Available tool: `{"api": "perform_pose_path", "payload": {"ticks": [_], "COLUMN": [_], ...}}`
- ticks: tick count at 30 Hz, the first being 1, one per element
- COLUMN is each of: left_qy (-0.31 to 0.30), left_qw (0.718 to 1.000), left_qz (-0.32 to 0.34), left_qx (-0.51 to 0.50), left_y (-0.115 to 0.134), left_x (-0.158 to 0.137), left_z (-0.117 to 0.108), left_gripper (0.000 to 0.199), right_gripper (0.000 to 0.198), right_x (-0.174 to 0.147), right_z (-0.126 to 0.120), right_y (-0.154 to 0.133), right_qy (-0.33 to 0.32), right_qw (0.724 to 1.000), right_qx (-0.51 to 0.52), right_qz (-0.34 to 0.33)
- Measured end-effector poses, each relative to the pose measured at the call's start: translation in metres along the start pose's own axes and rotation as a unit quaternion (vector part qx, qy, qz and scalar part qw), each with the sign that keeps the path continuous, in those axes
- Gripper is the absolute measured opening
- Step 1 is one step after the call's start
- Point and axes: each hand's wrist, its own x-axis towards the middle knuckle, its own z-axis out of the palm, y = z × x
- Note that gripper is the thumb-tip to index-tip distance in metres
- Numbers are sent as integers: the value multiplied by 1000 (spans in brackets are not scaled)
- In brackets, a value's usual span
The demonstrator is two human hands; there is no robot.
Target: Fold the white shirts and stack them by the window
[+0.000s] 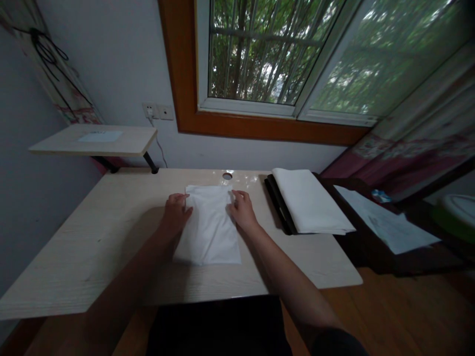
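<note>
A white cloth [210,227], folded into a rectangle with soft creases, lies on the pale wooden desk [92,237]. At its upper left edge, my left hand [176,212] grips the fabric, with the thumb lying over the side. My right hand [243,210] has hold of the opposite edge near the upper right corner, thumb and fingers bent around it. Parts of the fingertips are hard to make out in the dim light.
Right of the cloth, a stack of white folded fabric [311,200] rests on a black folder-like object [280,205]. A raised shelf [126,136] stands at the back left. Behind the desk is a window [270,54]. A paper sheet [386,220] lies on dark furniture at right.
</note>
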Motion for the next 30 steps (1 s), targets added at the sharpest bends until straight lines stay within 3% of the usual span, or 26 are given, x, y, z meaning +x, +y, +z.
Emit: {"api": "perform_pose_path", "payload": {"ticks": [3,7,11,15,19,23,26,30], "left_qy": [-103,-137,-123,-147,-151,-124,-110,-155], "left_qw": [988,982,981,954,942,955,960,940], "left_qz": [106,95,63,64,87,110,157,246], "left_qx": [54,85,133,252,286,246,205,179], "left_y": [23,43,40,27,11,-1,0,10], "left_x": [-32,-73,-100,-121,-136,-139,-138,-137], "left_z": [-8,-4,-9,-26,-38,-48,-60,-72], "left_gripper": [39,42,50,54,53,51,46,36], "right_gripper": [58,53,56,56,55,51,44,36], "right_x": [-28,-66,-87,-93,-98,-104,-110,-121], "right_z": [1,19,25,7,-15,-33,-49,-66], "right_y": [-28,-55,-56,-42,-29,-27,-35,-50], "right_qy": [-34,-95,-124,-122,-133,-126,-111,-198], "right_qw": [994,979,969,955,942,953,969,947], "right_qx": [-75,-131,-190,-265,-305,-270,-187,-83], "right_qz": [-75,-122,-101,-58,-45,-57,-114,-238]}}
